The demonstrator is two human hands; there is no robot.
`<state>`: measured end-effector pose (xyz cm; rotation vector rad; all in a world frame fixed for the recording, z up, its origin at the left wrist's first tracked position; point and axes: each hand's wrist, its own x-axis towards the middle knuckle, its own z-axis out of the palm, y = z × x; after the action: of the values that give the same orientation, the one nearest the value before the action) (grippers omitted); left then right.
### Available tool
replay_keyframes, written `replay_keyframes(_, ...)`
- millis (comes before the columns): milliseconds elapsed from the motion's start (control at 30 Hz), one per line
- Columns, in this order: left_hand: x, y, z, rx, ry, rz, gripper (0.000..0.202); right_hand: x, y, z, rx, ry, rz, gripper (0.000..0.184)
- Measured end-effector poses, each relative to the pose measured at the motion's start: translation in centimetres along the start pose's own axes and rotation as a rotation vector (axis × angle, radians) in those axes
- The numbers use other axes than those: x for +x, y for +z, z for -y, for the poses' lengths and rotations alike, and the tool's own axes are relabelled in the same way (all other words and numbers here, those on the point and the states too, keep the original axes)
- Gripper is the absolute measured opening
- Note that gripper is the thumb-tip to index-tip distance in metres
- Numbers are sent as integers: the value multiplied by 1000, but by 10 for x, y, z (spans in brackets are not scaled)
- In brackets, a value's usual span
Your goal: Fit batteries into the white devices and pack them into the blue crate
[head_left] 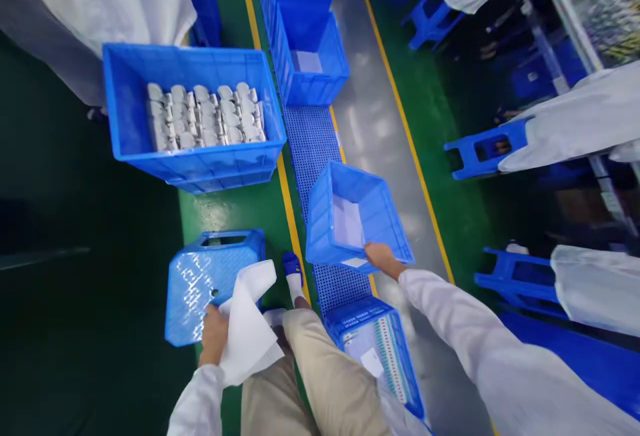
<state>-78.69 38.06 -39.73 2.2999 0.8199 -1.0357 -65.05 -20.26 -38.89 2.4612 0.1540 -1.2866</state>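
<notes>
My left hand (214, 335) is closed on a loose white sheet (247, 329), which hangs creased beside my knees, over a blue plastic stool (193, 289). On the other side, my right hand (384, 257) grips the near rim of a blue plastic crate (320, 223). That crate sits tilted across the blue grid mat, and a white sheet (349, 221) lies inside it. Close to my right leg stands another blue crate (410, 376) holding rows of small pale parts and a white slip (372, 362).
At left, a large blue crate (195, 166) holds several rows of white round-topped parts (205, 116). More blue crates (313, 93) stand ahead on the mat (313, 149). People in white coats sit on blue stools (487, 149) along the right. A person in white stands at upper left.
</notes>
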Motion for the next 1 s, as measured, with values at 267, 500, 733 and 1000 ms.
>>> replay_keyframes(267, 27, 23, 13, 126, -121, -1, 50, 16, 176, 52, -39, -116, 235, 29)
replay_keyframes(500, 37, 23, 13, 189, -239, 9, 67, 1, 279, 42, -19, 14, 426, 34)
replay_keyframes(733, 40, 12, 7, 310, -344, 74, 57, -28, 322, 40, 63, 137, 537, 28)
replay_keyframes(1000, 27, 20, 2, 227, -188, 52, 35, -81, 255, 65, 282, 66, 362, 39)
